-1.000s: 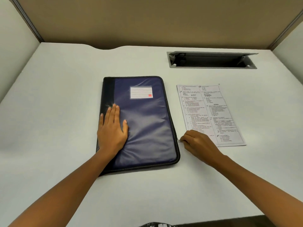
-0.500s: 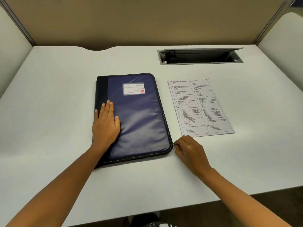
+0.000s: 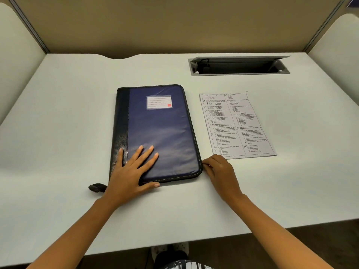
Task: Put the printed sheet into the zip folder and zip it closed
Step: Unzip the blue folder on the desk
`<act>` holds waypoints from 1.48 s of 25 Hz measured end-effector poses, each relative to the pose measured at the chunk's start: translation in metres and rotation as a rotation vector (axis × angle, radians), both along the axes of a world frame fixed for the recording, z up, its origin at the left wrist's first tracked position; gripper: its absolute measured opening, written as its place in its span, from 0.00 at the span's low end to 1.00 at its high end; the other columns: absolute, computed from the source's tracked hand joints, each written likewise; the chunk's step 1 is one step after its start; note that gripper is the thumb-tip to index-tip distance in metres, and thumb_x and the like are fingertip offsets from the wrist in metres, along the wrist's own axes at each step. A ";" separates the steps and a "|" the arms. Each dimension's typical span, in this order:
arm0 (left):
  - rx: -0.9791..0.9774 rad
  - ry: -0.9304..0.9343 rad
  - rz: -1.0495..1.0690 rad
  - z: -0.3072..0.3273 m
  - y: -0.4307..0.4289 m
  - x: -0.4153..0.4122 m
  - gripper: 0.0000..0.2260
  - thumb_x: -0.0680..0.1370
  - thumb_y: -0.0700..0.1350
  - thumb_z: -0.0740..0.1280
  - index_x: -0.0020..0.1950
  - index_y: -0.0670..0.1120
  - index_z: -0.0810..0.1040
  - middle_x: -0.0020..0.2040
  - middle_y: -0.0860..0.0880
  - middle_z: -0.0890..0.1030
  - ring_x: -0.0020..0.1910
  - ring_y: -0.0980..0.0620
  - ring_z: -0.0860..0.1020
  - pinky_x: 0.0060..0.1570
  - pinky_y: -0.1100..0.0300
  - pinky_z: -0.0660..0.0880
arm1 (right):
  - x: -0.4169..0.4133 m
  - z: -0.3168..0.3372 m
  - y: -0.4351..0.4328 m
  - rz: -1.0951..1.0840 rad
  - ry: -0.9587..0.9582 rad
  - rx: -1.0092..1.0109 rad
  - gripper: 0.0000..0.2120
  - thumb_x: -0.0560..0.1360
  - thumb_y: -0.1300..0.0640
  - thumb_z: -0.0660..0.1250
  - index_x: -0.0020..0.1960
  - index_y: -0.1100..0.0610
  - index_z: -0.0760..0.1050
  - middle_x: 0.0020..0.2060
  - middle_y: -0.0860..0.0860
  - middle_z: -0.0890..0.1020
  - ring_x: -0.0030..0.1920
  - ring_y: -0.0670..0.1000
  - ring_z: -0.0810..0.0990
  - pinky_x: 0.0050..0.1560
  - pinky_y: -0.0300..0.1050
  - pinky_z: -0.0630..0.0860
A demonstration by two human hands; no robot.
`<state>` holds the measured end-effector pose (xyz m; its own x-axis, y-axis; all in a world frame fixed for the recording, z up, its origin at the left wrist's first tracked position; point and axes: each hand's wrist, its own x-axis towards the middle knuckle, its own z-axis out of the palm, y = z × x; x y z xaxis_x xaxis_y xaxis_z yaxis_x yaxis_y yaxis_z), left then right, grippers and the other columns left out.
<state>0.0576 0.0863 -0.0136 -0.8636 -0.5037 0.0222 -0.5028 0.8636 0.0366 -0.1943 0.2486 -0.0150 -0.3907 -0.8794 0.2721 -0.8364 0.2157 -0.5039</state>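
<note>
The dark blue zip folder (image 3: 161, 131) lies flat and closed in the middle of the white desk, with a white label near its far edge. My left hand (image 3: 132, 169) presses flat on its near left corner, fingers spread, thumb along the near edge. My right hand (image 3: 219, 171) is at the folder's near right corner, its fingertips pinched together against the zip edge, apparently on the zip pull, which the fingers hide. The printed sheet (image 3: 235, 125) lies flat on the desk to the right of the folder, just beyond my right hand and apart from it.
A small black tab (image 3: 97, 187) sticks out on the desk by the folder's near left corner. A grey cable tray (image 3: 239, 66) with its lid up is set into the desk at the far right. Partition walls enclose the desk on three sides.
My right hand has slid along the folder's right edge down to its near right corner. My left hand has shifted toward the near left corner and spread its fingers.
</note>
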 end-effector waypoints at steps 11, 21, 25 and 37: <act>0.036 0.025 0.066 -0.003 0.007 -0.004 0.35 0.74 0.72 0.49 0.77 0.56 0.53 0.78 0.55 0.55 0.77 0.50 0.52 0.70 0.34 0.49 | 0.035 -0.009 0.026 -0.015 -0.034 -0.055 0.05 0.72 0.65 0.72 0.48 0.60 0.81 0.40 0.51 0.81 0.39 0.48 0.78 0.41 0.33 0.72; 0.339 0.465 0.370 0.021 -0.003 0.004 0.28 0.74 0.61 0.66 0.71 0.51 0.70 0.72 0.50 0.68 0.71 0.48 0.65 0.67 0.50 0.62 | 0.052 -0.009 0.028 -0.093 -0.018 -0.065 0.08 0.69 0.64 0.74 0.49 0.61 0.82 0.40 0.53 0.82 0.39 0.49 0.80 0.42 0.34 0.75; 0.363 0.365 0.780 0.030 0.009 0.024 0.29 0.72 0.53 0.72 0.72 0.53 0.67 0.59 0.41 0.73 0.55 0.42 0.73 0.50 0.51 0.73 | 0.056 -0.009 0.029 -0.098 0.017 -0.083 0.09 0.68 0.65 0.75 0.48 0.63 0.83 0.40 0.55 0.84 0.40 0.52 0.83 0.44 0.39 0.78; 0.366 0.302 0.832 0.033 0.006 0.019 0.31 0.71 0.56 0.72 0.71 0.52 0.68 0.51 0.41 0.73 0.48 0.40 0.76 0.43 0.56 0.67 | 0.068 -0.011 0.021 -0.052 0.036 -0.104 0.10 0.67 0.66 0.75 0.48 0.64 0.82 0.40 0.56 0.84 0.38 0.53 0.83 0.43 0.42 0.80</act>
